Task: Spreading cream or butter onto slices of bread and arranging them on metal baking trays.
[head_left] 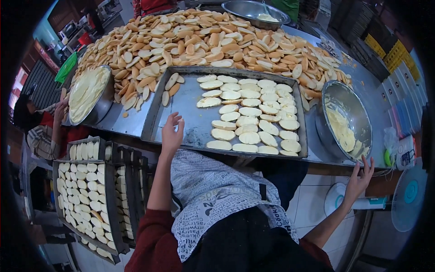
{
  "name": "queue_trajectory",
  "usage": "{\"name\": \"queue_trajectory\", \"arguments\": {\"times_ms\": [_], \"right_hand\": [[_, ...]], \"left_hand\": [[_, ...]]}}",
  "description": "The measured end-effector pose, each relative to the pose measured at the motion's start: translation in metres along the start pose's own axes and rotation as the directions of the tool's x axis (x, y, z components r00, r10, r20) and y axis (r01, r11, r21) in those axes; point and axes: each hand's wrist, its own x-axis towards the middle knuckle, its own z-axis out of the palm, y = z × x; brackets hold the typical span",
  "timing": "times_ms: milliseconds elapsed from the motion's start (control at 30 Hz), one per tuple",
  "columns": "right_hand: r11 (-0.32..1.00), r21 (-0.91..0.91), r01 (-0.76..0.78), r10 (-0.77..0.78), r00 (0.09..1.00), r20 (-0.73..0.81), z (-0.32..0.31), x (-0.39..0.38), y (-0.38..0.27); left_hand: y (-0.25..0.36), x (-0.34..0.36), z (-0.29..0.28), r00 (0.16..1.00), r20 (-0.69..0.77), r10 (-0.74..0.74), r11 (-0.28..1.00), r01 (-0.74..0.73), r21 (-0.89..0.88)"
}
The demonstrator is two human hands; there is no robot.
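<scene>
A dark metal baking tray (190, 122) lies before me on the table. Rows of oval bread slices coated with pale cream (249, 102) fill its middle and right side, and a few plain slices (172, 85) sit in its far left corner. My left hand (172, 132) hovers at the tray's front edge, left of the coated slices, fingers apart and holding nothing I can see. To the right, a steel bowl (358, 106) has pale cream (340, 129) smeared inside. Just below that bowl's near rim, my right hand (360, 177) is empty with its fingers spread.
Behind the tray rises a large heap of bread slices (199, 38). A cream-filled bowl (102, 102) stands at left beside a co-worker (43, 129). Another steel bowl (256, 10) is at the back. Stacked trays of coated slices (111, 206) stand low at left; a fan (405, 199) is at right.
</scene>
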Motion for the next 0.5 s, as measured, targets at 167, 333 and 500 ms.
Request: {"name": "queue_trajectory", "arguments": {"times_ms": [167,333,500], "right_hand": [[0.986,-0.062,0.154,-0.152,0.988,0.038,0.013,0.016,-0.019],[0.990,-0.087,0.108,-0.104,0.994,0.045,0.019,0.025,-0.005],[0.988,-0.118,0.096,-0.091,0.995,0.049,0.026,0.030,0.000]], "left_hand": [[-0.014,0.058,0.034,0.973,0.225,-0.057,0.972,0.003,0.236],[-0.022,0.083,0.054,0.938,0.346,0.002,0.946,-0.114,0.304],[-0.030,0.104,0.060,0.944,0.323,0.075,0.939,-0.175,0.295]]}}
